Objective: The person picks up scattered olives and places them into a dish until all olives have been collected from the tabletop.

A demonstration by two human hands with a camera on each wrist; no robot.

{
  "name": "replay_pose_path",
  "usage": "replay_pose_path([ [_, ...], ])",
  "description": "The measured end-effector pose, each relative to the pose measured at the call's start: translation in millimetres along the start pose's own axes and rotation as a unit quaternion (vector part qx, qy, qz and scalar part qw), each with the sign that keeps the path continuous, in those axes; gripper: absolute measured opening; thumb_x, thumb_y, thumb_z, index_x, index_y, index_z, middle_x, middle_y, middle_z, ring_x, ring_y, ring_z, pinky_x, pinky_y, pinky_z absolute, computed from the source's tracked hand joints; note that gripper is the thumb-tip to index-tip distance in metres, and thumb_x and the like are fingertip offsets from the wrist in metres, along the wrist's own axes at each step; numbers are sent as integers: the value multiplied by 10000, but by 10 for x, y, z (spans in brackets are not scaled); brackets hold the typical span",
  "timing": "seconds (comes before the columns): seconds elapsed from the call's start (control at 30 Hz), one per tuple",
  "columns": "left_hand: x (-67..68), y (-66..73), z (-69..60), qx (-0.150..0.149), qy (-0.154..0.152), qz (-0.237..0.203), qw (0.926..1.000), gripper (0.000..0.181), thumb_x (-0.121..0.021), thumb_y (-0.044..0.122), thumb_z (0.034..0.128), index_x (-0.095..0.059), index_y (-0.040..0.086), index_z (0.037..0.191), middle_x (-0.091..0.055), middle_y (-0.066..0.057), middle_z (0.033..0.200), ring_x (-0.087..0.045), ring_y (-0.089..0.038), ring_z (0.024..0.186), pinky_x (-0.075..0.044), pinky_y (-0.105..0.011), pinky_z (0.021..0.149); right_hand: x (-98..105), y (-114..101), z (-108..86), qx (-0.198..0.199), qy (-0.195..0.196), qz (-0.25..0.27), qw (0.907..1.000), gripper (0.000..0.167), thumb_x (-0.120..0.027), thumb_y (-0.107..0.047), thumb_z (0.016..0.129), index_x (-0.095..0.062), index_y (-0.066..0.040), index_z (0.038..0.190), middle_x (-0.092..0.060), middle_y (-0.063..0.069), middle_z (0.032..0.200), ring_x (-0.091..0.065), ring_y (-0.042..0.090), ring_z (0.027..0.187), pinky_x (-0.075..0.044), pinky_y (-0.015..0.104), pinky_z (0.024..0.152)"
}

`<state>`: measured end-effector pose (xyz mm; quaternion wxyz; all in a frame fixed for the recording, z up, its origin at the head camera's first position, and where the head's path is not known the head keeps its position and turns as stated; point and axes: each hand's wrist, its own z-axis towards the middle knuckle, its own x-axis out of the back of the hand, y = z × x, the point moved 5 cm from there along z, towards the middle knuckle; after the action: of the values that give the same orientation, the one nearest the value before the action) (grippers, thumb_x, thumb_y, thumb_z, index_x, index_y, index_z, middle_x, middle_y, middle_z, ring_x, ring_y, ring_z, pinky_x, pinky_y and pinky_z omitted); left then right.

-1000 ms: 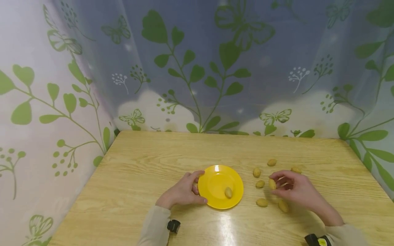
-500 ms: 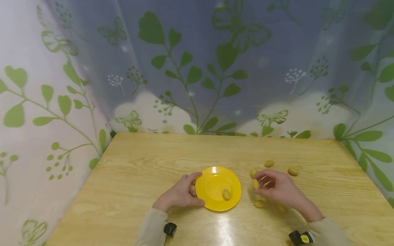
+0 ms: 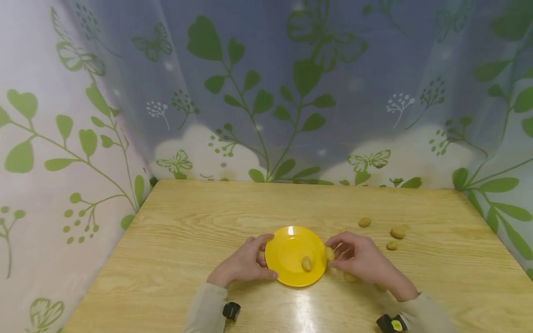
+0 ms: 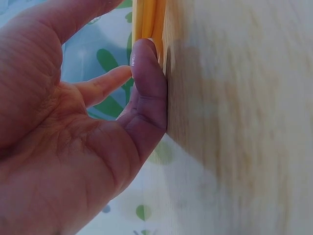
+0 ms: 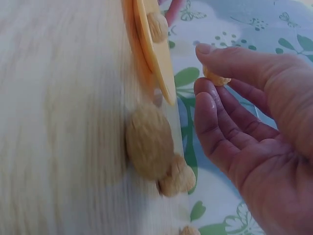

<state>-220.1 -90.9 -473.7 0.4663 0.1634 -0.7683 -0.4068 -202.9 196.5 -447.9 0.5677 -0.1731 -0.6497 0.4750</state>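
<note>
A yellow plate [image 3: 287, 254] lies on the wooden table with one walnut [image 3: 306, 263] on its right part. My left hand [image 3: 243, 263] holds the plate at its left edge, thumb near the front and fingers farther back. In the left wrist view, a bent finger [image 4: 149, 78] touches the plate's edge [image 4: 146, 19]. My right hand [image 3: 362, 259] pinches another walnut [image 3: 330, 253] between thumb and fingertips, at the plate's right rim. From the right wrist, this held walnut [image 5: 215, 78] is partly hidden by the thumb.
Several loose walnuts lie right of the plate, among them a far walnut [image 3: 364, 222] and a walnut [image 3: 350, 277] partly covered by my right hand. A large-looking walnut [image 5: 149, 142] is close to the right wrist camera. A patterned curtain [image 3: 266, 92] hangs behind the table [image 3: 200, 208].
My right hand has moved left with the pinched walnut, from among the loose walnuts to the plate's right rim. My left hand and the plate stay where they were.
</note>
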Motion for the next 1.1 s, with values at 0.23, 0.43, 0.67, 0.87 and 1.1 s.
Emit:
replay_pose_path([
  [0.23, -8, -8, -10, 38, -7, -53, 10000, 948, -904, 257, 775, -384, 149, 1560, -488, -136, 1284, -607, -137, 909, -526, -283, 849, -144, -66, 56, 251, -96, 118, 9996, 357, -844, -112, 829, -703, -62, 1153, -720, 106, 1076, -692, 116, 879, -586, 259, 731],
  [0.43, -10, -11, -2, 69, 22, -18, 10000, 955, -907, 262, 770, -383, 158, 1561, -487, -128, 1280, -608, -129, 912, -526, -287, 851, -245, -113, 107, 396, -182, 190, 9989, 362, -858, -143, 821, -704, -77, 1142, -717, 105, 1081, -690, 112, 890, -587, 258, 729],
  [0.67, -8, -18, 8, 113, 8, -12, 9999, 951, -906, 276, 772, -385, 173, 1561, -486, -117, 1286, -608, -128, 914, -534, -294, 856, -353, -127, 180, 329, -213, 141, 9991, 360, -867, -157, 810, -706, -108, 1128, -725, 60, 1065, -686, 94, 874, -590, 254, 714],
  [0.87, -3, -6, 0, 46, 18, 17, 10000, 946, -905, 271, 771, -390, 146, 1555, -489, -143, 1290, -615, -134, 905, -534, -293, 851, -438, -141, 213, 285, -158, -198, 9993, 334, -871, -203, 810, -716, -156, 1102, -722, -27, 1004, -662, 119, 905, -573, 247, 730],
  [1.1, -5, -16, 3, 22, 41, 56, 10000, 944, -904, 273, 771, -390, 154, 1555, -492, -142, 1290, -624, -122, 903, -539, -292, 856, -508, -159, 250, 193, -181, -310, 9992, 321, -865, -230, 816, -721, -190, 1101, -731, -55, 1075, -669, 149, 987, -562, 268, 827],
])
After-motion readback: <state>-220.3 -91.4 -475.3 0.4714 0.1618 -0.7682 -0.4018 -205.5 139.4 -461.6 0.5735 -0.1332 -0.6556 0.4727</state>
